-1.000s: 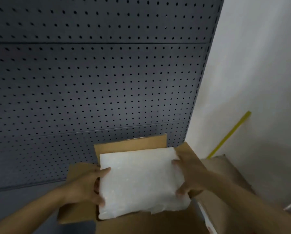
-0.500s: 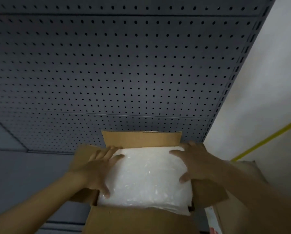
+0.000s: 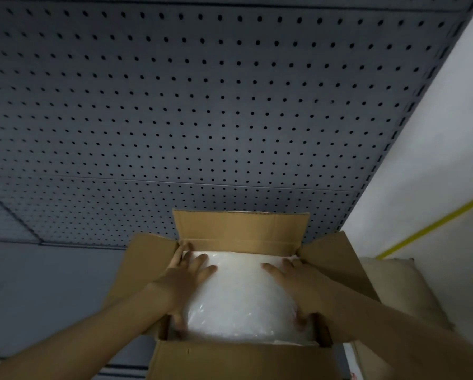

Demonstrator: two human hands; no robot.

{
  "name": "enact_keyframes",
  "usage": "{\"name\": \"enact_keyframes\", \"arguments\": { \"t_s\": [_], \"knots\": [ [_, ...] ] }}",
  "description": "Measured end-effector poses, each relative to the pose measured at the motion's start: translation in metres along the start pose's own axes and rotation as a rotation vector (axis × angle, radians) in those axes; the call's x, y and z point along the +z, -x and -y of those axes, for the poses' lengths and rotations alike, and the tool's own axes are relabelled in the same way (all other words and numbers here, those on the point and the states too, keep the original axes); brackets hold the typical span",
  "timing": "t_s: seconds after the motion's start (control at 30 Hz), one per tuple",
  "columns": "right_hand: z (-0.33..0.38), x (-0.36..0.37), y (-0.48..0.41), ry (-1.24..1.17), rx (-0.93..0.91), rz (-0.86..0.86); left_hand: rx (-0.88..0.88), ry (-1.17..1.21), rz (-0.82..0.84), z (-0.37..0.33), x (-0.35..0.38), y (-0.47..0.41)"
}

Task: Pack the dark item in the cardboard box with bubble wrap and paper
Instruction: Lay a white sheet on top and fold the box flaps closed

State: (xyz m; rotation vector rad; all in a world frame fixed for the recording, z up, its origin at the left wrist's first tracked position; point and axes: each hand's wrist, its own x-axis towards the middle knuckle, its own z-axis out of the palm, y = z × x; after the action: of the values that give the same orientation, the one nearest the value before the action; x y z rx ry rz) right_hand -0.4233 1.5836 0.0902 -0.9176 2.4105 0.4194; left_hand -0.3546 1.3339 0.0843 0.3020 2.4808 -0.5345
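Observation:
A brown cardboard box [image 3: 240, 229] stands open at the bottom centre, its four flaps spread outward. A white bubble wrap bundle [image 3: 240, 297] fills the inside of the box. My left hand [image 3: 186, 281] lies flat on the bundle's left side, fingers spread, thumb down along its edge. My right hand [image 3: 293, 281] presses flat on the bundle's right side, thumb hooked over the near right corner. The dark item is hidden; no paper shows.
A dark grey pegboard panel [image 3: 202, 105] rises behind the box. A white wall [image 3: 435, 160] with a yellow stripe [image 3: 432, 223] stands at the right. Another brown cardboard piece [image 3: 389, 283] lies to the right of the box. A grey surface [image 3: 51, 283] spreads left.
The bubble wrap bundle went from held above the box down into it. Both hands moved from gripping its edges to pressing flat on its top, and the bundle sits lower in the box.

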Motion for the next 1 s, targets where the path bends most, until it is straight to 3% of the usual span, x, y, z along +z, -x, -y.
{"name": "enact_keyframes", "arguments": {
  "t_s": [0.23,0.4,0.5,0.67,0.77,0.83,0.9,1.0],
  "knots": [
    [-0.006,0.003,0.004,-0.045,-0.053,-0.049,0.023,0.035,0.018,0.001,0.0,0.0],
    [0.0,-0.008,0.023,-0.41,-0.114,0.072,0.03,0.089,0.025,0.002,0.004,0.005],
    [0.012,0.006,0.023,-0.342,-0.097,0.103,0.026,0.077,0.023,0.0,0.002,0.006],
    [0.032,0.031,0.022,-0.2,-0.025,-0.046,0.02,0.155,-0.037,0.001,0.006,0.009],
    [0.02,0.019,0.04,-0.243,-0.075,-0.176,0.029,0.281,-0.192,0.014,0.008,0.031],
    [0.0,0.012,0.058,-0.345,-0.086,-0.266,-0.044,0.463,-0.392,0.031,0.022,0.053],
    [-0.029,0.015,0.077,-0.432,0.011,-0.508,-0.243,0.579,-0.517,0.051,0.043,0.076],
    [-0.071,0.04,0.104,-0.536,0.28,-0.763,-0.634,0.593,-0.452,0.075,0.076,0.108]
  ]
}}
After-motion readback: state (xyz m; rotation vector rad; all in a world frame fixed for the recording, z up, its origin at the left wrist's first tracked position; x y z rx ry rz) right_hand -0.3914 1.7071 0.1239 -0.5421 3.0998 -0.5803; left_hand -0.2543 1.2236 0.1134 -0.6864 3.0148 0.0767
